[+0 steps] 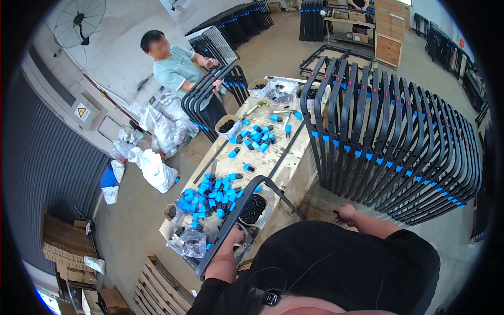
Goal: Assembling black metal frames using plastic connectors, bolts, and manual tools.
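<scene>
Workshop floor, long workbench [273, 163] down middle; we see left hand [237, 234] closed round black metal frame [247, 210] lying across near end of bench; right hand [346, 214] off near right corner, grip unclear, cannot tell if it holds anything; blue plastic caps [210, 198] heaped at near left edge, more [257, 135] mid-bench; big rack of capped frames [399, 136] standing off right edge, so we judge many done; held frame shows no caps yet; second person [176, 65] works far end.

Head-worn fisheye looks steeply down, seemingly close over the workbench [273, 163].
</scene>
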Demonstrator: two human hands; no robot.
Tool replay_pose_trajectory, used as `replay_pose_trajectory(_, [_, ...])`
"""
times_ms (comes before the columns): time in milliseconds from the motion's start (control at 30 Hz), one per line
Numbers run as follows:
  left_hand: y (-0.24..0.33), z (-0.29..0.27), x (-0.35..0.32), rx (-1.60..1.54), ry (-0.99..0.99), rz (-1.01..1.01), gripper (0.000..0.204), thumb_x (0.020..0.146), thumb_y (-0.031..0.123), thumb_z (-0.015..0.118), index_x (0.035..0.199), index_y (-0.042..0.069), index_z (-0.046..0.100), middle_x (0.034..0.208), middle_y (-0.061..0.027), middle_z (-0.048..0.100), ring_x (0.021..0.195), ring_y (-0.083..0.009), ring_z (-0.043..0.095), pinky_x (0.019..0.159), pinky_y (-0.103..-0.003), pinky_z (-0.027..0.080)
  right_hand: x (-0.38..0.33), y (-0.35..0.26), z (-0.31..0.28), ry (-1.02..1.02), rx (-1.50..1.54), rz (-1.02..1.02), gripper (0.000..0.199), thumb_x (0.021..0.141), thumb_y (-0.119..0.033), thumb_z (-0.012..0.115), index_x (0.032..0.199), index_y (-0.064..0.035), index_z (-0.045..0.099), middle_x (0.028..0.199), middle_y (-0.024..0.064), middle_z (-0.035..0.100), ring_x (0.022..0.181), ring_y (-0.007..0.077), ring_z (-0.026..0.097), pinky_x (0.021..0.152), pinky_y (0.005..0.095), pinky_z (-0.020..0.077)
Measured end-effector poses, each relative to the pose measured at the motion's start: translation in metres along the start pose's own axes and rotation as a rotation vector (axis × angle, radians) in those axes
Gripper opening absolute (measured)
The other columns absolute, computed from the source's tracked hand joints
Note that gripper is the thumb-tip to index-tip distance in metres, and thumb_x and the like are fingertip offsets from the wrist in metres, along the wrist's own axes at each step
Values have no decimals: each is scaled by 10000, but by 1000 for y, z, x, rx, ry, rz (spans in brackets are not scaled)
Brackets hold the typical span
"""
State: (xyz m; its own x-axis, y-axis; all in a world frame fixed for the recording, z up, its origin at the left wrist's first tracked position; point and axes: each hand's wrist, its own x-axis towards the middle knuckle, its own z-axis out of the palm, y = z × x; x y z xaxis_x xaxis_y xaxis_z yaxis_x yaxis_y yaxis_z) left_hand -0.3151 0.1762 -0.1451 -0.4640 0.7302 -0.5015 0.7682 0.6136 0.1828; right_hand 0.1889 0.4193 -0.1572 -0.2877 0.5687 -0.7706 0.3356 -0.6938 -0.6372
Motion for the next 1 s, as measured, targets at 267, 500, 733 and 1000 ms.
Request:
replay_pose_trajectory(267, [-26,31,14,-297,3,-93,339,829,188,636,1096,-11,696,1020,-208,725,938,-358,701,829,-430,558,14,-42,42,-114,-278,-34,153,991,-155,543,948,-32,622,708,100,640,538,227,631,435,370,445])
replay_pose_trajectory(500, [-13,30,15,-228,127,-54,297,862,234,620,1044,22,721,1011,-217,722,897,-354,708,806,-439,557,12,-63,75,-155,-286,-72,170,973,-145,552,880,-24,627,696,95,643,520,226,628,417,355,456])
replay_pose_trajectory(733, [14,11,-12,-136,185,-130,268,799,235,635,924,32,757,933,-211,739,878,-366,723,820,-440,568,21,-60,74,-208,-277,-131,122,929,-104,582,919,-2,648,709,122,632,533,262,619,474,403,494])
replay_pose_trajectory(1000, [40,-26,-47,-631,133,-381,225,877,248,624,873,37,701,793,-135,723,756,-255,714,672,-397,552,5,-50,50,-122,-288,-60,167,973,-138,560,890,-24,650,699,97,644,523,219,634,407,343,450])
